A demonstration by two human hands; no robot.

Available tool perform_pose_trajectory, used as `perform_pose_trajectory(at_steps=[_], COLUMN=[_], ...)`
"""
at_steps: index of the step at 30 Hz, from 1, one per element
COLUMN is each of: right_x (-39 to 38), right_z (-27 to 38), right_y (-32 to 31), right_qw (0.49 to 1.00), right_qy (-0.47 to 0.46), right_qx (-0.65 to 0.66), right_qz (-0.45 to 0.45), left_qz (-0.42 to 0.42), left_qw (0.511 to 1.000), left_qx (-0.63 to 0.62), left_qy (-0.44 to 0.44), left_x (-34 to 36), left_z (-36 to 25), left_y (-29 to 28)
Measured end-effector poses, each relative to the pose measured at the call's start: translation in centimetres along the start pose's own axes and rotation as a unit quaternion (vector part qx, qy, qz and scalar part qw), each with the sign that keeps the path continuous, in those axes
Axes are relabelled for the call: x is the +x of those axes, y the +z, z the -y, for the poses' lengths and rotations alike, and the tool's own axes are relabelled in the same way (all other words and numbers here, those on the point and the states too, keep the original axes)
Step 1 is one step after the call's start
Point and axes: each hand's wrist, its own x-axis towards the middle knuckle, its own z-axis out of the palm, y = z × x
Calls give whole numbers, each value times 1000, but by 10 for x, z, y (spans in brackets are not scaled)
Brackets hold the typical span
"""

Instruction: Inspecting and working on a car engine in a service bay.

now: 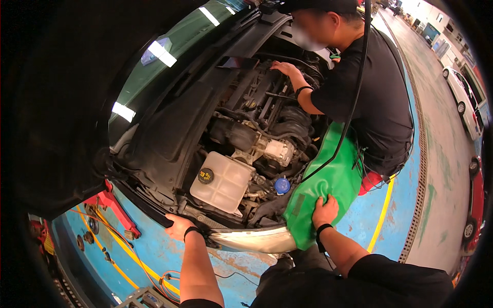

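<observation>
L hand (178, 227) at blk trim (160, 217) btm-left of whitish tank (226, 179), can't tell its grip; R hand (325, 211) w/ grip part-spread on grn cover (331, 172) right of tank.

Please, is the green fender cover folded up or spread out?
Spread out: the green fender cover shows a broad, draped surface, with the person's right hand on it.

Your left hand (179, 227) is near and left of the reservoir tank (228, 182); a smaller cap (282, 186) lies right of that tank. Your right hand (325, 210) rests on the fender cover (341, 174), a co-worker (382, 87) beyond.
</observation>
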Motion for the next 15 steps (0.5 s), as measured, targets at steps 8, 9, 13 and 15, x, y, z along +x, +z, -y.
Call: perform_pose_trajectory(at_steps=[8, 9, 13, 15], right_x=[0, -1, -1, 0], right_z=[1, 2, 1, -1], right_y=[-1, -2, -1, 1], right_qw=[1000, 1000, 1000, 1000], right_qy=[-8, -4, -3, -11], right_qx=[1, -2, -7, -7], right_qz=[1, 1, -2, -8], left_qz=[31, 34, 7, 10], left_qw=[999, 999, 1000, 1000], left_qx=[17, 19, 11, 9], left_qy=[0, -3, -5, -9], left_x=[-4, -5, -3, -8], left_z=[-3, -4, -2, -6], left_y=[-6, -8, -4, -7])
